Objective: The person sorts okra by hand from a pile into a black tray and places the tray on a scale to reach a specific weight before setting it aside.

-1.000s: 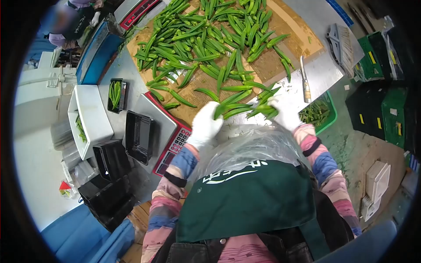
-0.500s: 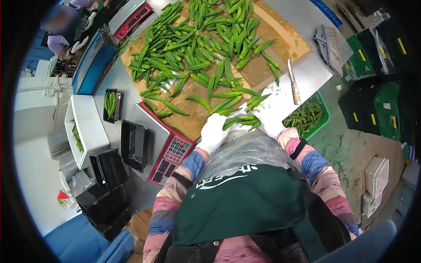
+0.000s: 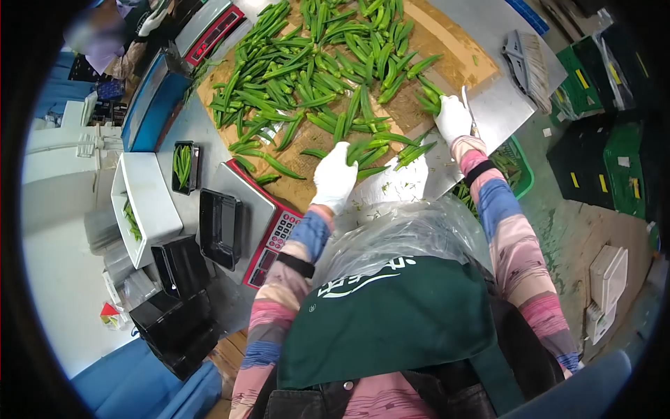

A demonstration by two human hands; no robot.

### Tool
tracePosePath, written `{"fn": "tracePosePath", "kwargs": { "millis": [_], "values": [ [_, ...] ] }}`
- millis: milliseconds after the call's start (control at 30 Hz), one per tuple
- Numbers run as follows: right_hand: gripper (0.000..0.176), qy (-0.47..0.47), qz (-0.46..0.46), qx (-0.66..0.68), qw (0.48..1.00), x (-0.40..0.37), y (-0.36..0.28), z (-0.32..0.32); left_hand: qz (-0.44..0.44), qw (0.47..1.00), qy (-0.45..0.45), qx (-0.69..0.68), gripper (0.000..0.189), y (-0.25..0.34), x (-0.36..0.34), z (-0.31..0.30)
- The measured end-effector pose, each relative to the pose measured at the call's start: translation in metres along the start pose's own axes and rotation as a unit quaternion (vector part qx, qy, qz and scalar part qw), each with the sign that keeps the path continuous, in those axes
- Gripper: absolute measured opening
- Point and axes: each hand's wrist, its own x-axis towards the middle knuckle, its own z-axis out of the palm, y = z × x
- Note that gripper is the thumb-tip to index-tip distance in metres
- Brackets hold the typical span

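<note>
Left hand [image 3: 336, 178] gripping okra bunch [image 3: 360, 151] — right hand [image 3: 453, 117] at okra pods [image 3: 430, 103], grip unclear — knife [image 3: 465, 96] just beside.

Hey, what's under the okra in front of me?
Mostly brown cardboard, showing through gaps and around the okra. What lies beneath the thickest part of the heap is covered, so I can't tell.
</note>
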Motion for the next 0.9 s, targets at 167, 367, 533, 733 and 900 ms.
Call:
{"fn": "tracePosePath", "kwargs": {
  "millis": [167, 367, 533, 733, 900],
  "values": [
    [0.019, -0.023, 0.03, 0.006, 0.999, 0.008, 0.011, -0.002, 0.036, 0.985, -0.062, 0.158, 0.039, -0.008, 0.013, 0.018],
    [0.048, -0.075, 0.004, 0.143, 0.987, -0.019, -0.012, -0.043, -0.074, 0.982, -0.03, -0.171, 0.042, -0.02, 0.001, -0.031],
    [0.037, -0.065, -0.16, 0.126, 0.977, -0.047, -0.07, -0.014, -0.105, 0.973, -0.048, -0.199, 0.036, -0.009, -0.026, -0.046],
    [0.024, -0.066, -0.207, 0.044, 0.975, -0.044, -0.084, 0.012, 0.149, 0.988, 0.002, 0.043, 0.026, 0.012, -0.043, 0.016],
    [0.037, -0.086, -0.057, 0.073, 0.992, -0.03, -0.054, -0.058, 0.208, 0.971, 0.033, 0.11, 0.028, 0.006, -0.042, 0.031]
  ]
}}
